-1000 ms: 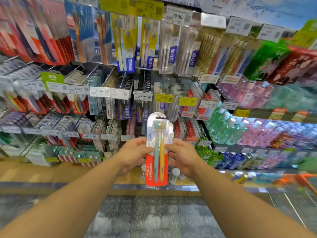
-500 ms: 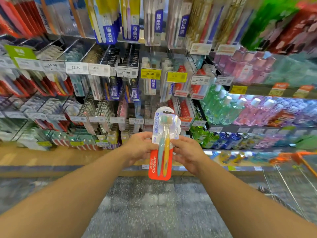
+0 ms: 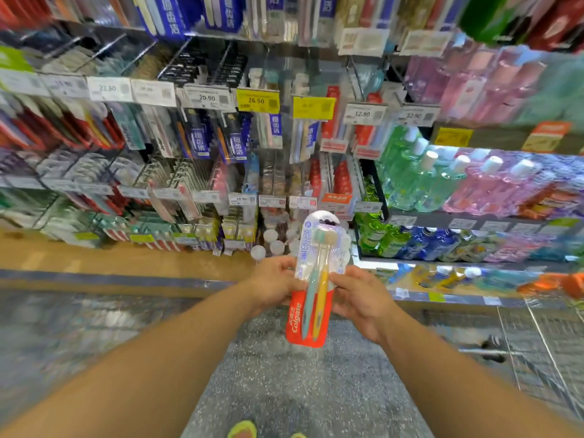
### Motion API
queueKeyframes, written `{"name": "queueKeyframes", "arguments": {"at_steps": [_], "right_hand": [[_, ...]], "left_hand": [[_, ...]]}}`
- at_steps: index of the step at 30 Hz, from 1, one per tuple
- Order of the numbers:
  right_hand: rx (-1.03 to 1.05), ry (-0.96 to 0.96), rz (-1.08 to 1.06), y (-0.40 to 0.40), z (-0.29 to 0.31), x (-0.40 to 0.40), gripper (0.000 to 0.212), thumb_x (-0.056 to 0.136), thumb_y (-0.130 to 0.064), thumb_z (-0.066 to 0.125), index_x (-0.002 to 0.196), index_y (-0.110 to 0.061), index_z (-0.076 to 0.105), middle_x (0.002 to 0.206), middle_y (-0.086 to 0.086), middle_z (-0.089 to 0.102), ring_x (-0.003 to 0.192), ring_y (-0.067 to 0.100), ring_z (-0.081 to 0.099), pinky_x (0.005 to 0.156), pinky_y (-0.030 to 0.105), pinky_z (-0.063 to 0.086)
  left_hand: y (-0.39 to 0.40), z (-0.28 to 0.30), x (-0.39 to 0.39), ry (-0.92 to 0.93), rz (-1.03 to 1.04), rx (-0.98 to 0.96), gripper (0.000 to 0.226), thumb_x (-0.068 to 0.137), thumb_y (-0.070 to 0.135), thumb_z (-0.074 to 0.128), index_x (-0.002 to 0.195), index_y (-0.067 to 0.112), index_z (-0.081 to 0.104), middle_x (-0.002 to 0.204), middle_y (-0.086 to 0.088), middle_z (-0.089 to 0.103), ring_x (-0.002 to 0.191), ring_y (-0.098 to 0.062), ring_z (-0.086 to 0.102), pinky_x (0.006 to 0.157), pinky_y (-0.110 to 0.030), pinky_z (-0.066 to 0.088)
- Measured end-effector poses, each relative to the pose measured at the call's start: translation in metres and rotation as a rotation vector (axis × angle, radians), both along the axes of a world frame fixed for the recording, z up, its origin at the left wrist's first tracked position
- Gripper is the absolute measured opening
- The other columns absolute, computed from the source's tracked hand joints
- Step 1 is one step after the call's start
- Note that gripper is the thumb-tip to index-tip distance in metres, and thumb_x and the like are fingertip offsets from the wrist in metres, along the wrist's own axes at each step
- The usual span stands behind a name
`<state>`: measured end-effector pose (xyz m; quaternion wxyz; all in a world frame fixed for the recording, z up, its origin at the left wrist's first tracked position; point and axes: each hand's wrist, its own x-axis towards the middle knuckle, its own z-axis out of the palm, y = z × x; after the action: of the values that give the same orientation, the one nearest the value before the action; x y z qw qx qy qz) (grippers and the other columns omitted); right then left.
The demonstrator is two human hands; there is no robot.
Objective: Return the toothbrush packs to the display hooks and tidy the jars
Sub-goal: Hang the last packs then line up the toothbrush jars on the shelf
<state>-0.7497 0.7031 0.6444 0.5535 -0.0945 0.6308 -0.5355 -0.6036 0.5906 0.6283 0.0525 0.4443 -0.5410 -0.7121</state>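
A Colgate toothbrush pack [image 3: 311,324] with a teal and a yellow brush and a red base stands upright between both hands, in front of the shelving. My left hand [image 3: 273,284] grips its left edge and my right hand [image 3: 360,298] grips its right edge. Rows of display hooks [image 3: 177,172] loaded with toothbrush packs fill the wall behind. Small jars with white lids [image 3: 271,241] sit low on the shelf just beyond the pack.
Green, pink and blue mouthwash bottles [image 3: 442,181] fill shelves on the right. Price tags [image 3: 257,101] line the hook rails. A wooden ledge [image 3: 110,263] runs below the hooks. A wire cart [image 3: 543,343] stands at the lower right on the speckled floor.
The view has tilted down and the pack with both hands sits lower in the frame. Both hands keep the same grip.
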Motion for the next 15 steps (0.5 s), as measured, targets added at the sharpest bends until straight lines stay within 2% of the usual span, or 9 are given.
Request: {"name": "queueKeyframes", "arguments": {"at_steps": [3, 6, 10, 12, 15], "right_hand": [[0.013, -0.008, 0.024, -0.003, -0.014, -0.009, 0.006, 0.098, -0.003, 0.062, 0.095, -0.007, 0.065, 0.096, 0.016, 0.076, 0.078, 0.023, 0.070, 0.060, 0.034, 0.059], [0.010, 0.010, 0.057, -0.013, -0.031, -0.016, 0.007, 0.097, -0.002, 0.062, 0.096, -0.008, 0.065, 0.090, 0.011, 0.076, 0.068, 0.017, 0.072, 0.059, 0.032, 0.059], [0.035, 0.015, 0.081, -0.028, -0.061, -0.017, 0.009, 0.097, -0.003, 0.063, 0.094, -0.011, 0.066, 0.096, 0.012, 0.075, 0.075, 0.018, 0.070, 0.062, 0.032, 0.060], [0.049, 0.019, 0.098, -0.038, -0.074, -0.016, 0.010, 0.098, -0.002, 0.062, 0.092, -0.011, 0.065, 0.095, 0.011, 0.076, 0.072, 0.016, 0.072, 0.058, 0.030, 0.059], [0.067, 0.021, 0.124, -0.056, -0.093, -0.011, 0.009, 0.098, -0.003, 0.061, 0.105, -0.008, 0.063, 0.099, 0.012, 0.075, 0.071, 0.016, 0.072, 0.058, 0.029, 0.059]], "left_hand": [[0.002, -0.016, -0.007, -0.005, 0.016, -0.008, 0.031, 0.091, -0.003, 0.070, 0.119, 0.011, 0.068, 0.104, -0.011, 0.079, 0.098, -0.029, 0.076, 0.087, -0.046, 0.062], [-0.004, -0.035, -0.012, -0.011, 0.058, -0.021, 0.031, 0.091, -0.003, 0.070, 0.117, 0.013, 0.068, 0.102, -0.009, 0.079, 0.087, -0.022, 0.076, 0.071, -0.034, 0.062], [-0.016, -0.065, -0.013, -0.049, 0.076, -0.062, 0.034, 0.090, -0.001, 0.071, 0.121, 0.013, 0.070, 0.111, -0.010, 0.077, 0.105, -0.029, 0.074, 0.094, -0.049, 0.059], [-0.022, -0.080, -0.010, -0.062, 0.110, -0.059, 0.033, 0.089, -0.004, 0.071, 0.119, 0.011, 0.070, 0.113, -0.014, 0.076, 0.107, -0.033, 0.073, 0.095, -0.052, 0.058], [-0.035, -0.102, -0.004, -0.075, 0.141, -0.048, 0.034, 0.088, -0.003, 0.073, 0.117, 0.013, 0.071, 0.111, -0.013, 0.076, 0.102, -0.032, 0.074, 0.092, -0.050, 0.060]]}}
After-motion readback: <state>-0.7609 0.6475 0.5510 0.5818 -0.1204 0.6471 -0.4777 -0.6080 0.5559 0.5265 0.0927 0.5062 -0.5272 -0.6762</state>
